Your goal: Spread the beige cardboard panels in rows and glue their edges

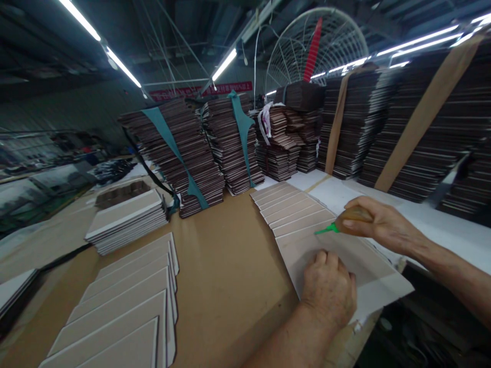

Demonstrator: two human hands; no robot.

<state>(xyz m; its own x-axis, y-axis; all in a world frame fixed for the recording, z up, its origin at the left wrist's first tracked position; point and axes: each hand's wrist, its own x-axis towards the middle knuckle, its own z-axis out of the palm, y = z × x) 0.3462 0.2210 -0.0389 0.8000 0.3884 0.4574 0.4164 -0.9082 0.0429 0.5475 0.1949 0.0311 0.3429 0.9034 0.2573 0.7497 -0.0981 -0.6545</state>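
Note:
My right hand (378, 225) is wrapped round a glue bottle (355, 221), amber-brown with a green nozzle (326, 229). The bottle lies nearly level, and its tip points left, close over the back edge of the front grey board (291, 250). My left hand (328, 283) rests on that board with its fingers curled under; whatever they may hold is hidden. Behind the front board, several more grey boards (293, 204) overlap like shingles, each showing a strip. A second overlapping row of boards (130, 291) lies at the left.
A brown-covered table (218, 266) spans between both rows. A neat board stack (126, 222) stands at the left. Tall strapped stacks of dark panels (172, 153) line the back, continuing as stacks (433, 122) at the right. A large caged fan (314, 46) rises behind them.

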